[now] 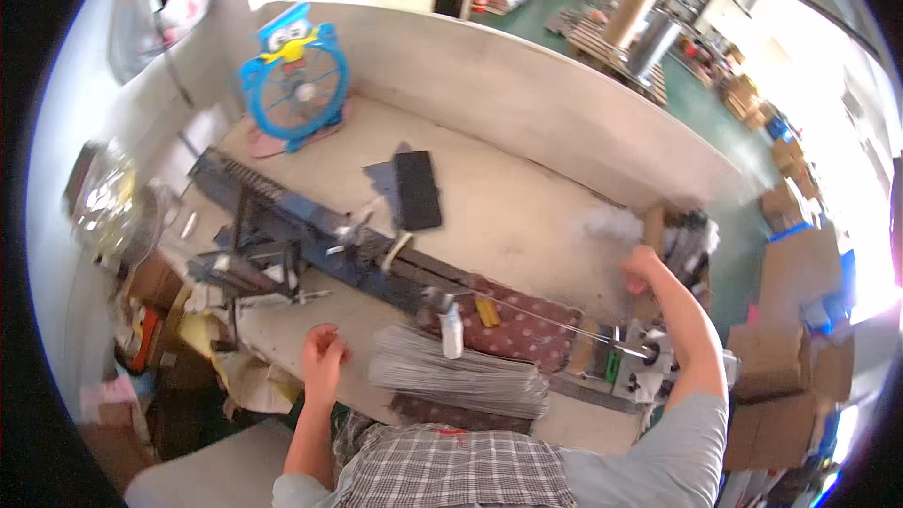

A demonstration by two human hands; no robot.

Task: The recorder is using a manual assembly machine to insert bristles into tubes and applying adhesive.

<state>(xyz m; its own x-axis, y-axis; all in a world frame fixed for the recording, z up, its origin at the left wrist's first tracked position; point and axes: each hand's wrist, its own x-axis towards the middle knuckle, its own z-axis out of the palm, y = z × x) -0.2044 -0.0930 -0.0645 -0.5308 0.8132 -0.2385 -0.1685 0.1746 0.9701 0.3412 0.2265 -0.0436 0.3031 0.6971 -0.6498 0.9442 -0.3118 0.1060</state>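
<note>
Nearest us, our left hand [323, 350] rests curled and empty beside the rods [458, 383]: thin, stiff, probably slippery, best pinched mid-bundle. Farther off, our right hand [641, 266] is closed; on what, we cannot tell.

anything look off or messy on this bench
Mostly the left end: a heap of crumpled paper and scraps spills over the bench edge. A black flat pad lies askew on the bench top. Nothing looks broken or spilled.
</note>
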